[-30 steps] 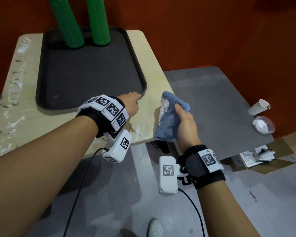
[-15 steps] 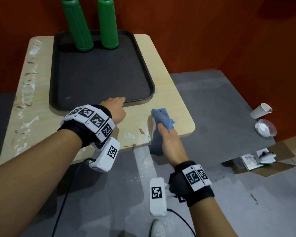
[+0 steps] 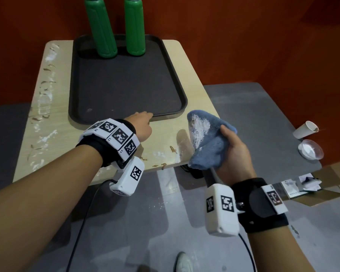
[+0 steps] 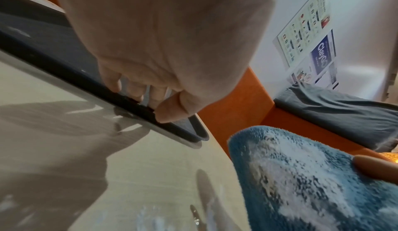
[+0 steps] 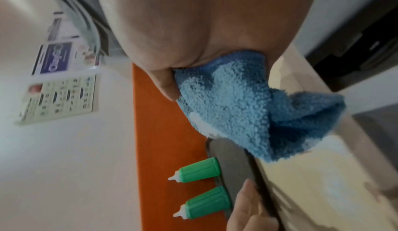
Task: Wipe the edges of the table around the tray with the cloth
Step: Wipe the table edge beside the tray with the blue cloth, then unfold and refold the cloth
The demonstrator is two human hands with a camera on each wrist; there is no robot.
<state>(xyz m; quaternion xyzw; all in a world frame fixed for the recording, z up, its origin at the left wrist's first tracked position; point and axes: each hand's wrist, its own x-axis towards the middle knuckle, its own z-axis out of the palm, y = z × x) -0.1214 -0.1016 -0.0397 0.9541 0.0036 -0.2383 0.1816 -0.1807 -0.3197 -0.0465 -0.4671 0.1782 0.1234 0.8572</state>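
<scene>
Hands (image 3: 235,152) on cloth (image 3: 206,138), tray (image 3: 165,116).

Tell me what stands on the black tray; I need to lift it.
Two green plastic bottles stand at the black tray's far end. The left hand hides part of its near rim.

a: from my head feed the two green bottles (image 3: 116,26) are cut off at the top edge.
b: and the left hand (image 3: 142,125)?
a: fingertips hidden behind its knuckles; the poster (image 5: 58,83) print is too blurred to read.
</scene>
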